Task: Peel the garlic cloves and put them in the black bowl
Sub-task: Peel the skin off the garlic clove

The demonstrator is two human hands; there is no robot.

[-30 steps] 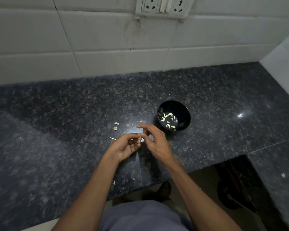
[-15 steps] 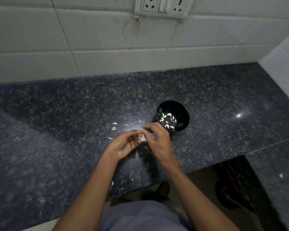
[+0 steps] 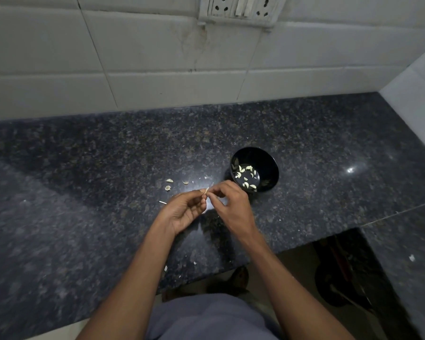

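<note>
Counter: dark speckled granite [image 3: 84, 192], white tiled wall behind, front edge close under the wrists.
Clove: small pale garlic clove [image 3: 207, 190], pinched between left hand [image 3: 184, 212] and right hand [image 3: 231, 204], fingers curled tight around it.
Handling: likely light, firm, slippery once bare; papery skin best taken at the tip.
Bowl: black bowl [image 3: 270, 165] just right of the hands, peeled cloves inside.
Room: open counter left and behind; scraps [image 3: 168, 184] nearby.

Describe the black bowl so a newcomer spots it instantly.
Find the dark speckled granite counter below the white tiled wall. The black bowl sits on it just beyond the right hand. It is the only vessel there, round and glossy, with pale peeled garlic cloves inside.
</note>
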